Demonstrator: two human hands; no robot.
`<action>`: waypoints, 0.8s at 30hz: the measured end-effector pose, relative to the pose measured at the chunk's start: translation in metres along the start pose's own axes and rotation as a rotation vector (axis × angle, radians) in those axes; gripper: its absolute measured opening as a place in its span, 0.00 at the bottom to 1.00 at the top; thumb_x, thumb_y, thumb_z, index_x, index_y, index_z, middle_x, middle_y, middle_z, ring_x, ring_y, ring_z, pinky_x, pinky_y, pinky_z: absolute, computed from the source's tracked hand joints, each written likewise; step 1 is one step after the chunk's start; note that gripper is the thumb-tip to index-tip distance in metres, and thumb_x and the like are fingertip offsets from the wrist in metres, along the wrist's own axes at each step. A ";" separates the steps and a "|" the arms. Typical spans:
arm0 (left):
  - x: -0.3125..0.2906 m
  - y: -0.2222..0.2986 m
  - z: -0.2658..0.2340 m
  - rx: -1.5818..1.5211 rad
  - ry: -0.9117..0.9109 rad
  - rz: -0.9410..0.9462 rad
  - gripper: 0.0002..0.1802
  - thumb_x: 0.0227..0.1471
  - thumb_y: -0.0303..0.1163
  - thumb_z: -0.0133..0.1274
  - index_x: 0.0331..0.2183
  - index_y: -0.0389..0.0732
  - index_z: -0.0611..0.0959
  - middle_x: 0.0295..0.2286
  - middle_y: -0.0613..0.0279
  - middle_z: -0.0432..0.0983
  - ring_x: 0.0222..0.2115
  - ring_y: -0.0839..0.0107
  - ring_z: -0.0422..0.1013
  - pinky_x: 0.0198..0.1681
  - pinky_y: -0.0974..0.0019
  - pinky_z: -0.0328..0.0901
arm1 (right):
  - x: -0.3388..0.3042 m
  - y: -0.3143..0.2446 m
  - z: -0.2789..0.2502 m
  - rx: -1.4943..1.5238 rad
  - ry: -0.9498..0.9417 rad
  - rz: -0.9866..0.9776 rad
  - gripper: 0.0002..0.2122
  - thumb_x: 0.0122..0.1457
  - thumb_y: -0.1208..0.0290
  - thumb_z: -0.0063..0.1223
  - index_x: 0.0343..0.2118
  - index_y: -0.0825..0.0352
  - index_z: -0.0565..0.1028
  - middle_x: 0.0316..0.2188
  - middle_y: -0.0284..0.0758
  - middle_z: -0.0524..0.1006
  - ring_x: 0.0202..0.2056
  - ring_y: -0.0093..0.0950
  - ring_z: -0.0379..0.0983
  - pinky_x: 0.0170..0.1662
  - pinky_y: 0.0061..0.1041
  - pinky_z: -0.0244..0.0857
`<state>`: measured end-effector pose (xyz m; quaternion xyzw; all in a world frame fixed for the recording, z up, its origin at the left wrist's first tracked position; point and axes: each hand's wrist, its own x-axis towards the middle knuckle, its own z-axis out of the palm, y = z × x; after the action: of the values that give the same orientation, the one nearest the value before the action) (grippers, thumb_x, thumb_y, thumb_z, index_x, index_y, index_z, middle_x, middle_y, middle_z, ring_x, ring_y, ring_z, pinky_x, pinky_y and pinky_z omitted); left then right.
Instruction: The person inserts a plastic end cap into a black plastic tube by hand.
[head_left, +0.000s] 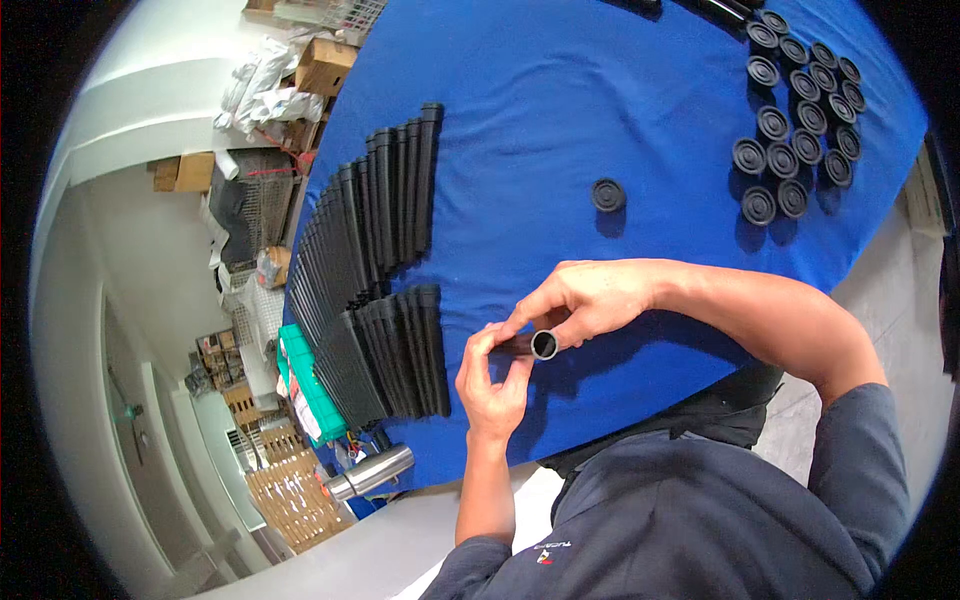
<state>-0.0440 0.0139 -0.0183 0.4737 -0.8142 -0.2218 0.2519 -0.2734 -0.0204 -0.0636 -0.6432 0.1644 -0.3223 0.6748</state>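
Just above the near edge of the blue-covered table, my two hands hold a short-looking dark tube (544,345), its hollow round end with a pale rim tilted up toward me. My left hand (494,395) grips it from the left with thumb and fingers closed. From the right, my right hand (598,298) bends over the tube, fingertips and thumb pressed on it beside the rim. The rest of the tube is mostly hidden by my fingers. A single round black ribbed cap (608,195) lies on the cloth beyond my hands.
Two rows of black tubes (400,190) lie side by side on the left. Several round black caps (806,146) stand grouped at the far right of the blue cloth (520,150). A green box (308,385) and a steel tumbler (372,473) sit at the left edge.
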 end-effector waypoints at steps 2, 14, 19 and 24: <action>0.000 0.004 -0.005 0.005 -0.020 0.012 0.18 0.42 0.18 0.61 0.40 0.35 0.78 0.37 0.53 0.77 0.37 0.60 0.76 0.48 0.58 0.68 | 0.002 -0.001 0.000 0.040 0.009 0.000 0.22 0.56 0.71 0.57 0.56 0.58 0.74 0.21 0.32 0.75 0.22 0.20 0.68 0.29 0.27 0.64; -0.008 -0.007 -0.005 -0.158 -0.118 -0.058 0.22 0.56 0.34 0.56 0.49 0.32 0.75 0.41 0.53 0.74 0.40 0.64 0.74 0.45 0.63 0.69 | 0.005 0.005 0.003 0.100 0.012 -0.090 0.23 0.53 0.73 0.62 0.53 0.67 0.74 0.44 0.39 0.81 0.42 0.25 0.78 0.48 0.26 0.70; -0.016 -0.021 -0.001 -0.099 -0.047 -0.042 0.25 0.53 0.31 0.60 0.50 0.33 0.72 0.40 0.55 0.75 0.41 0.67 0.74 0.47 0.64 0.68 | 0.006 0.006 0.003 0.077 0.008 -0.045 0.22 0.54 0.75 0.60 0.54 0.66 0.73 0.44 0.39 0.81 0.42 0.25 0.77 0.46 0.26 0.70; -0.014 -0.010 -0.010 -0.265 -0.166 -0.186 0.22 0.52 0.31 0.62 0.46 0.31 0.75 0.40 0.55 0.74 0.42 0.66 0.72 0.48 0.65 0.67 | 0.005 0.003 0.002 0.156 -0.042 0.002 0.21 0.54 0.75 0.60 0.53 0.67 0.74 0.44 0.39 0.81 0.42 0.24 0.77 0.47 0.26 0.70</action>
<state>-0.0256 0.0207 -0.0195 0.4895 -0.7487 -0.3879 0.2224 -0.2677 -0.0221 -0.0659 -0.5950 0.1255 -0.3199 0.7266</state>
